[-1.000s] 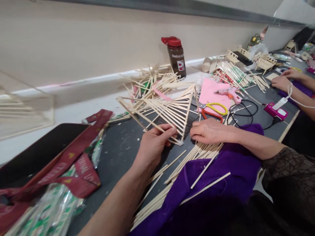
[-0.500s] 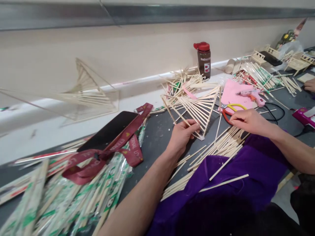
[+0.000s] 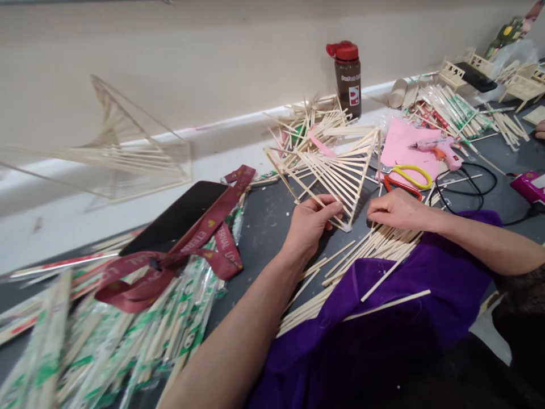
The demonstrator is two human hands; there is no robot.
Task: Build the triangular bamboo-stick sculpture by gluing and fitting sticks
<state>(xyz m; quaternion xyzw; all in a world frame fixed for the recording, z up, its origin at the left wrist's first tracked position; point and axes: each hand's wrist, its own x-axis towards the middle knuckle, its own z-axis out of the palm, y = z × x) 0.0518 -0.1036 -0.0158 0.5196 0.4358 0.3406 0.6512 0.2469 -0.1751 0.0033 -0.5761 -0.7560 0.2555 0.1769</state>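
Observation:
My left hand (image 3: 313,224) is closed around the lower corner of a frame of thin wooden sticks (image 3: 336,176), thumb on top. The frame is tilted up, its sticks fanned into a twisted surface, with a whitish blob at the bottom corner. To the right of the frame, my right hand (image 3: 398,210) has its fingers curled together above a pile of loose sticks (image 3: 366,258). What its fingertips pinch, if anything, is hidden. Just beyond that hand lie scissors (image 3: 411,176) with one yellow and one red handle.
A pink glue gun (image 3: 443,149) rests on pink sheet (image 3: 394,139), its black cable looping nearby. Behind stands a red-capped bottle (image 3: 349,85). At left are a phone (image 3: 176,216), a red lanyard (image 3: 213,221), wrapped chopsticks (image 3: 140,335) and another stick model (image 3: 140,165). Purple cloth (image 3: 383,307) covers the near edge.
My right hand has moved left, away from the scissors and closer to the stick frame. My left hand keeps its hold on the frame. The camera view has shifted slightly.

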